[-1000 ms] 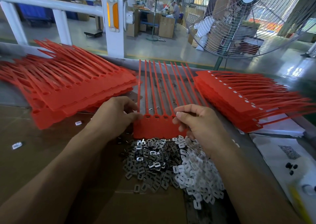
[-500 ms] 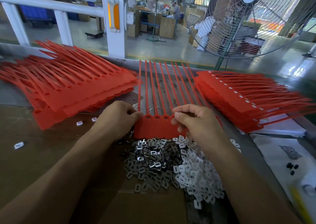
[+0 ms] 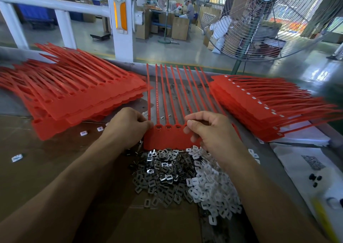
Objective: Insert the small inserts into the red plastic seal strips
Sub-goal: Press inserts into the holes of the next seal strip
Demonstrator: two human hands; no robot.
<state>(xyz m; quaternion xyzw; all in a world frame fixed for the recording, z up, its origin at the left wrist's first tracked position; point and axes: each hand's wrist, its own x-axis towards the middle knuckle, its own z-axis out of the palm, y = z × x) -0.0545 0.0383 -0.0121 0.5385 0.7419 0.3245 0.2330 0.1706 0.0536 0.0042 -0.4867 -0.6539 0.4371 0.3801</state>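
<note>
- Brown cardboard [image 3: 46,168] covers the table, with a big fan [image 3: 269,20] behind.
- Both hands have barely moved since before.
- Left hand [image 3: 128,127] pinches the red strip sheet [image 3: 167,137] at its left edge.
- Right hand [image 3: 211,131] curls on its right side; an insert there cannot be seen.
- Metal inserts [image 3: 161,174] and white inserts [image 3: 209,187] lie just below the sheet.
- Red stacks [image 3: 78,101] sit close on both sides.

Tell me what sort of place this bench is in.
Most likely a factory assembly floor. Stacks of red seal strips flank the bench, loose metal and white inserts lie heaped in front, and a big industrial fan and cardboard cartons stand on the concrete floor behind.
</note>
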